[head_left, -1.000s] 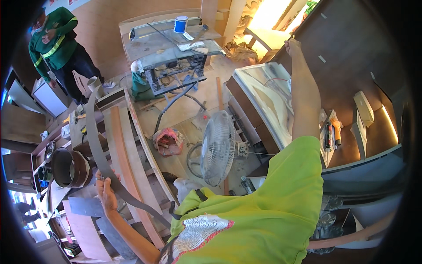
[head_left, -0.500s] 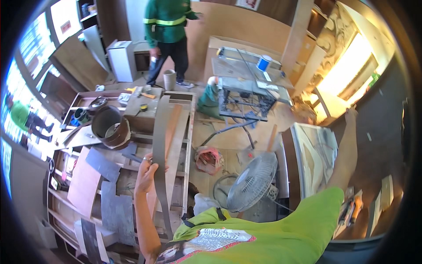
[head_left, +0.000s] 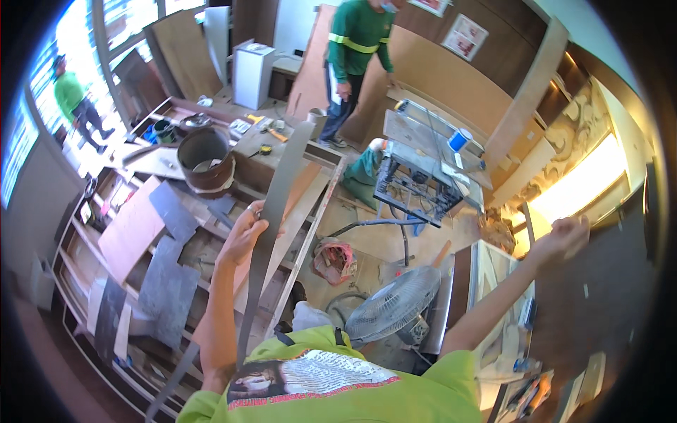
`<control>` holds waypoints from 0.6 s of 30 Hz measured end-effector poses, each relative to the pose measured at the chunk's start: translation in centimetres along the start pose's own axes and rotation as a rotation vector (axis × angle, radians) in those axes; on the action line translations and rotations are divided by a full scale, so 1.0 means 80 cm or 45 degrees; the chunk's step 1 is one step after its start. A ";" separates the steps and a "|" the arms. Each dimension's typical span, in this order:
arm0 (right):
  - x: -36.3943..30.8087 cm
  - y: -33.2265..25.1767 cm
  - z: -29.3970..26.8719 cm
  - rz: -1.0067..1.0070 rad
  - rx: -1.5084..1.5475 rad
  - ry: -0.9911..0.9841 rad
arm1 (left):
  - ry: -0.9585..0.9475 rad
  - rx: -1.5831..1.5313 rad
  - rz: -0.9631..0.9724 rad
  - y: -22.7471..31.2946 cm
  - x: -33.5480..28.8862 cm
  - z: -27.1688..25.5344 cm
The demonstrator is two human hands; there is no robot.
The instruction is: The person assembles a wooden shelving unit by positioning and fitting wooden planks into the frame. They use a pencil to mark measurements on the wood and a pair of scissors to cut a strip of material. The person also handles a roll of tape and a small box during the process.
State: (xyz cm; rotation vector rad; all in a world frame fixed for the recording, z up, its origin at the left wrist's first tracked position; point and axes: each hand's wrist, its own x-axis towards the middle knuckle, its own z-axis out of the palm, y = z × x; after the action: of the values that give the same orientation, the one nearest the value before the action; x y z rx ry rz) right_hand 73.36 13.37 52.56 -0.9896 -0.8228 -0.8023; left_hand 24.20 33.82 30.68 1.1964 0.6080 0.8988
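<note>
Gripping a long grey-brown strip (head_left: 271, 190) partway along in the left hand (head_left: 245, 235), apparently to steady its bendy length, raised at the upper end above a slatted wooden frame (head_left: 310, 236) and angled down toward the body. Holding the right hand (head_left: 564, 236) out near a dark brown panel (head_left: 599, 282) with fingers curled, impossible to tell from here whether around anything. Working with a fan (head_left: 391, 303) low between the hands, presumably placed there for moving air.

The strip (head_left: 261, 255) is grey, the wearer's shirt (head_left: 338, 404) lime green.
</note>
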 end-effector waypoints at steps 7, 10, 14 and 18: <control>-0.148 -0.258 0.080 -0.253 1.282 -0.152 | 0.047 0.051 0.033 0.016 -0.021 0.020; -0.137 -0.274 0.091 -0.288 1.397 -0.448 | 0.128 0.100 0.049 0.016 -0.035 0.021; -0.135 -0.275 0.098 -0.113 1.341 -0.669 | 0.259 0.306 0.095 0.015 -0.049 0.019; -0.136 -0.252 0.115 -0.076 1.487 -0.789 | 0.252 0.297 0.044 0.015 -0.052 0.034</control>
State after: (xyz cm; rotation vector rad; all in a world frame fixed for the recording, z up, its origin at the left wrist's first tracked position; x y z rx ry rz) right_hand 48.96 17.24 53.68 -0.1218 -1.5887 0.0543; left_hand 23.87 29.01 32.34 1.3385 0.8731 1.0033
